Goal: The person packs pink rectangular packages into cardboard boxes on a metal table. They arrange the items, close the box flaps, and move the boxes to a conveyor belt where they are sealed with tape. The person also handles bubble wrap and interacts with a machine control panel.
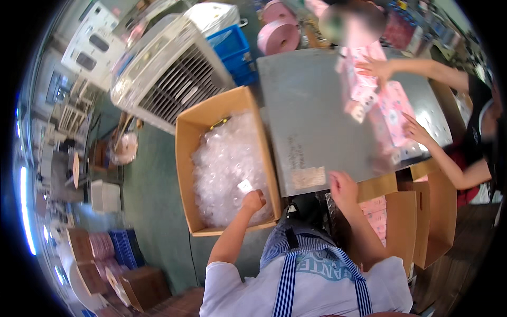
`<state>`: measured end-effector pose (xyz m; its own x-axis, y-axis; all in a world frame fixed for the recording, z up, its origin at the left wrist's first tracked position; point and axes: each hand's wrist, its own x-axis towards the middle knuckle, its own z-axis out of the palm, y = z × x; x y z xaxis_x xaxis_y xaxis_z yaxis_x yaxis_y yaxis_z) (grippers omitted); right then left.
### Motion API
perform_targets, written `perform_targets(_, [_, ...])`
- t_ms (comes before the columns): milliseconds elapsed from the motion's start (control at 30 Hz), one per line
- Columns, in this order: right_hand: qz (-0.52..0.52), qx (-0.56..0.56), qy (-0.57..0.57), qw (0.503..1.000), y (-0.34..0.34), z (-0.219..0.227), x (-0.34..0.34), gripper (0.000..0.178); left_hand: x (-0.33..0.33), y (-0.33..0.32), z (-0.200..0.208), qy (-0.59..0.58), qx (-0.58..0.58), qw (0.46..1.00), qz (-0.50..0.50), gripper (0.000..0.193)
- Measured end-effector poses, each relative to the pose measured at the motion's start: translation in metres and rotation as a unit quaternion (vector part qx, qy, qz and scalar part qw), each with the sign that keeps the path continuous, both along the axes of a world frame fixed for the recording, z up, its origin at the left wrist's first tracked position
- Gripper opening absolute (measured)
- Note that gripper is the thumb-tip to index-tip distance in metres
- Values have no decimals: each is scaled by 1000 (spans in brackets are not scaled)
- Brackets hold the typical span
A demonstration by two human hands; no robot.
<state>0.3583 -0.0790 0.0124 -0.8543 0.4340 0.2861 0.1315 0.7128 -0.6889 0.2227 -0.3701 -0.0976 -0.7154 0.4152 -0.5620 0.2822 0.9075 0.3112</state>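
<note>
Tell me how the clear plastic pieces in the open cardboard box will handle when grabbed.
The clear plastic pieces look thin and heaped loosely, so probably light and apt to shift or spill. Their glossy surface suggests slipperiness. The left hand closes on a small one; stiffness can't be judged.

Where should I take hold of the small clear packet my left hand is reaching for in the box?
Pinch the small clear packet by its upturned near edge, coming straight down from above. It lies loose on top of the heap of clear bags, just beyond the left hand, and the cardboard box walls block the sides.

grey table middle bare, pink packs crowding right, open carton left
</note>
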Motion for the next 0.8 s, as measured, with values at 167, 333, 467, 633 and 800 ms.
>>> perform_targets(167, [296, -1, -25, 955, -125, 6, -119, 19, -1, -55, 32, -133, 204, 933, 266, 29])
perform_targets(333, [361, 163, -264, 880, -212, -112, -192, 23, 9, -87, 42, -118, 371, 786, 480, 21])
perform_targets(467, [383, 199, -306, 849, -226, -98, -191, 23, 22, -109, 27, -144, 552, 560, 601, 21])
perform_targets(633, [347, -143, -326, 868, -206, -85, -188, 20, 16, -112, 43, -216, 691, 315, 613, 13])
perform_targets(800, [235, -652, -250, 677, -186, -22, -140, 34, 10, -69, 68, -285, 739, 303, 530, 13])
